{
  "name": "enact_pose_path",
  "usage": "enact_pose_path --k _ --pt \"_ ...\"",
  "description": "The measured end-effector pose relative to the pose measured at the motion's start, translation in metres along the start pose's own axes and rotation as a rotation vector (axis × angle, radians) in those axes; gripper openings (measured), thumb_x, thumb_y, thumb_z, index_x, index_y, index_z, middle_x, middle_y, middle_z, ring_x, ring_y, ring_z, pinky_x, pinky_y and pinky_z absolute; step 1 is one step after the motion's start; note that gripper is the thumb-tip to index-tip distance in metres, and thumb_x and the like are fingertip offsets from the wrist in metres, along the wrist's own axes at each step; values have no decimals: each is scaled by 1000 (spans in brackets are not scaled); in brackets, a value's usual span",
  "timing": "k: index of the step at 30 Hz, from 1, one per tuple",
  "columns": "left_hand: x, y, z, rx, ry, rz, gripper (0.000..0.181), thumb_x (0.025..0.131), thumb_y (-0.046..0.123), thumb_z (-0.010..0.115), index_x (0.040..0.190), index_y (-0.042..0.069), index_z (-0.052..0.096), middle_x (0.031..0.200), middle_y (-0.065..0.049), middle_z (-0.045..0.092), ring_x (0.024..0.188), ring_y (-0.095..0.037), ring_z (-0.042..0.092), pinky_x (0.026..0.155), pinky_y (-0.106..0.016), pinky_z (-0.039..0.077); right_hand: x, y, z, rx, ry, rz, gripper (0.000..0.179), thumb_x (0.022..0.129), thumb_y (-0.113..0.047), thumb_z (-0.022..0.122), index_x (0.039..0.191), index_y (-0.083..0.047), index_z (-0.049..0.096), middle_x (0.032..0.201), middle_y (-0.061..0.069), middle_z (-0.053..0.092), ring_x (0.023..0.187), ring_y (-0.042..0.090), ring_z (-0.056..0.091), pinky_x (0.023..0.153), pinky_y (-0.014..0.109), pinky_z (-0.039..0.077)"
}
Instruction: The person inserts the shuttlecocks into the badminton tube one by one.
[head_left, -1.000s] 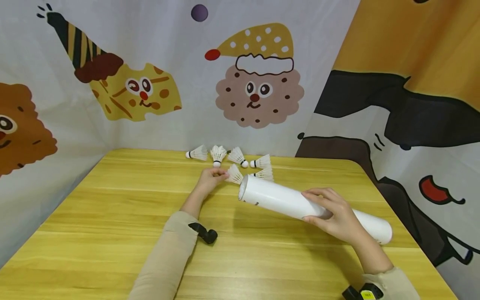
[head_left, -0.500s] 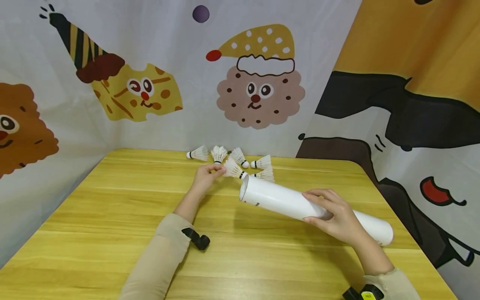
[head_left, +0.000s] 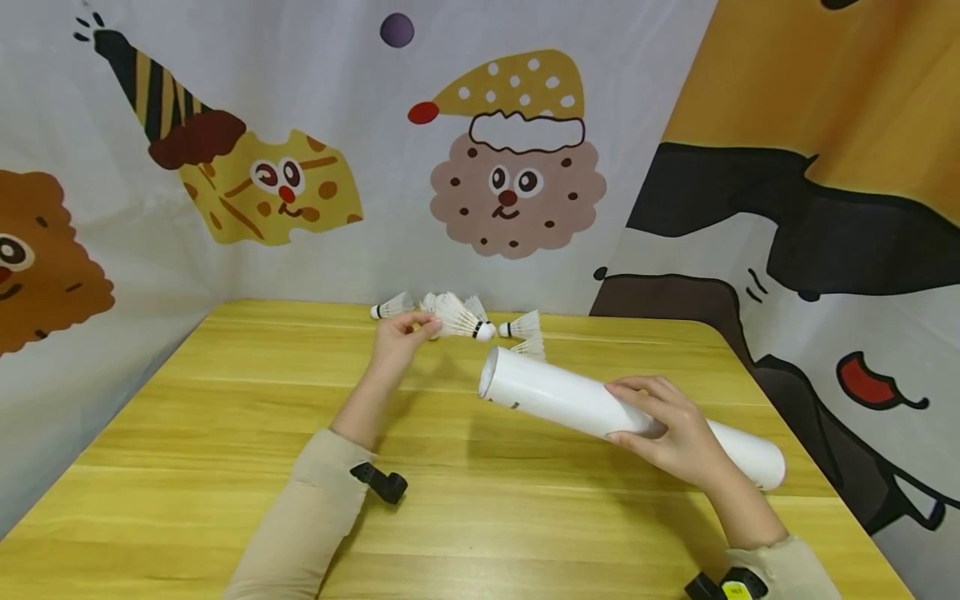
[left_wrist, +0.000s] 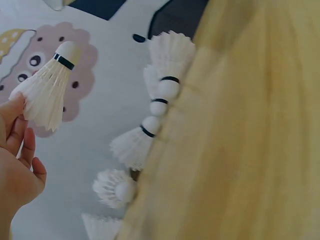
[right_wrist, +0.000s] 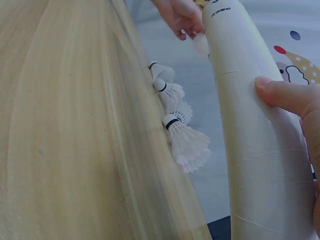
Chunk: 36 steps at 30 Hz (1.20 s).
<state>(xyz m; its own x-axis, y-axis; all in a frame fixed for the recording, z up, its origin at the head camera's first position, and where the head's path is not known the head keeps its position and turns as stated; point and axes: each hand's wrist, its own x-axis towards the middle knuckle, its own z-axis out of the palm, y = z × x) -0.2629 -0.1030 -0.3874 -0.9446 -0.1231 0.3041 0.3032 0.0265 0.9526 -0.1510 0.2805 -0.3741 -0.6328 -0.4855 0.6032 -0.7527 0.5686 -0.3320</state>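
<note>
My left hand pinches a white shuttlecock by the rim of its feathers, raised off the table. Its cork points right, toward the tube's mouth, and stands apart from it. In the left wrist view the held shuttlecock shows a dark band below the cork. With thumb and fingers around its middle, my right hand grips a long white tube, tilted so that its open end faces left and up. The inside of the tube is mostly hidden.
Several other shuttlecocks lie along the back of the wooden table, some partly hidden behind the held one. A printed curtain hangs right behind the table's far edge.
The left hand has lifted the shuttlecock up off the table and drawn it back and slightly left, away from the tube's end. The right hand and tube have stayed nearly still.
</note>
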Motion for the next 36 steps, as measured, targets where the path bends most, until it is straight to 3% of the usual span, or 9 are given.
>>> enact_pose_path --k 5,12,20,23,30,33,36 --pt "0 13 -5 -34 -3 75 10 82 -1 74 89 -7 72 73 12 64 71 -16 43 58 -21 32 1 -1 -1 8 11 -12 69 60 -7 90 124 -10 65 121 5 60 109 18 51 76 14 46" --pt "-3 27 -11 -81 -69 138 5 81 -3 74 81 2 74 73 9 65 69 -16 41 62 -23 33 2 -1 -2 18 11 15 69 59 -5 90 124 -8 65 121 7 60 108 19 50 77 14 45" --pt "-5 35 -16 -38 -224 252 9 81 -9 70 86 -15 67 78 9 64 76 -13 51 69 -25 40 1 1 -2 15 30 -9 72 56 -4 91 123 -6 65 121 9 60 109 21 50 77 12 45" --pt "-5 39 -17 -16 -255 243 7 82 -10 68 87 -15 66 80 10 64 77 -12 51 70 -26 40 1 2 -2 14 36 -14 72 55 -4 91 122 -5 65 121 9 60 109 21 50 77 12 45" --pt "-21 66 -17 -2 -274 257 4 82 -14 66 83 -10 69 78 10 63 76 -10 51 72 -27 38 0 1 -2 8 32 -5 72 56 -5 91 123 -7 65 121 8 60 110 20 50 76 13 46" --pt "-27 69 -18 3 -264 246 7 81 -14 66 83 -9 70 78 9 63 77 -10 52 74 -29 36 1 1 -3 12 32 -8 72 57 -5 91 124 -7 65 121 8 60 109 20 50 76 13 46" --pt "-29 58 -19 18 -242 255 5 80 -15 67 83 -11 69 79 8 63 79 -9 53 74 -31 36 1 0 -3 18 24 1 71 58 -4 90 124 -7 65 121 8 60 109 19 50 76 13 46"
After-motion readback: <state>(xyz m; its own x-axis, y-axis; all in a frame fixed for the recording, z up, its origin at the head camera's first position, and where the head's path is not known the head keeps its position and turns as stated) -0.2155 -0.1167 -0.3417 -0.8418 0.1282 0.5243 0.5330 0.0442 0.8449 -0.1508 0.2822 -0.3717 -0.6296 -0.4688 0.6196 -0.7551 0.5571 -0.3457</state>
